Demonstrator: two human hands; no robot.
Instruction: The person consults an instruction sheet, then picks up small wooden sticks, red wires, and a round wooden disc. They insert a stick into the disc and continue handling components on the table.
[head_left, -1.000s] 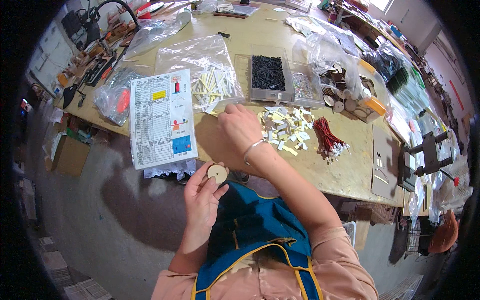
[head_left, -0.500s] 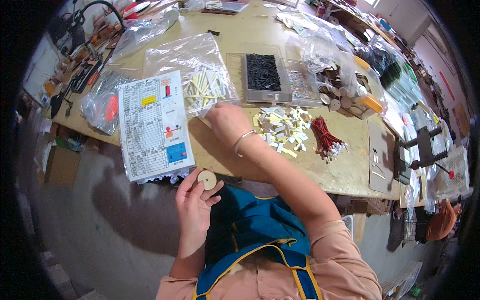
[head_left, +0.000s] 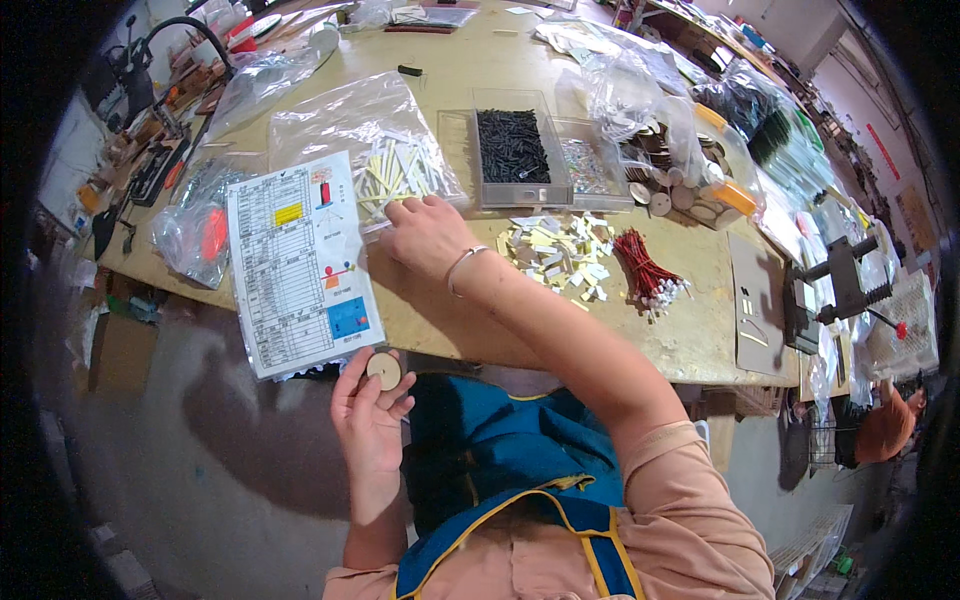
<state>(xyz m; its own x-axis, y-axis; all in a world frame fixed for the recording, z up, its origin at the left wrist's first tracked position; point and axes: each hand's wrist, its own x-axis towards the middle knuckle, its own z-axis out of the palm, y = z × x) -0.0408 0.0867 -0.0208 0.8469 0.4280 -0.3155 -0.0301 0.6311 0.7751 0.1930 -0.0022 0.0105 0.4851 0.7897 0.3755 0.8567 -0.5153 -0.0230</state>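
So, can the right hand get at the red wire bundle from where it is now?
Probably yes. The right hand rests at the bag of pale sticks; only low pale pieces lie on the table between it and the red wire bundle.

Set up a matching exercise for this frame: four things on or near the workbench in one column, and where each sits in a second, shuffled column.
Things:
1. small wooden disc
2. bag of pale sticks
3. red-tipped wire bundle
4. clear tray of black pieces

Places:
A. under the right hand's fingertips
B. behind the pile of pale small parts
C. held by the left hand, below the table edge
D. right of that pale pile

Pairs: 1-C, 2-A, 3-D, 4-B
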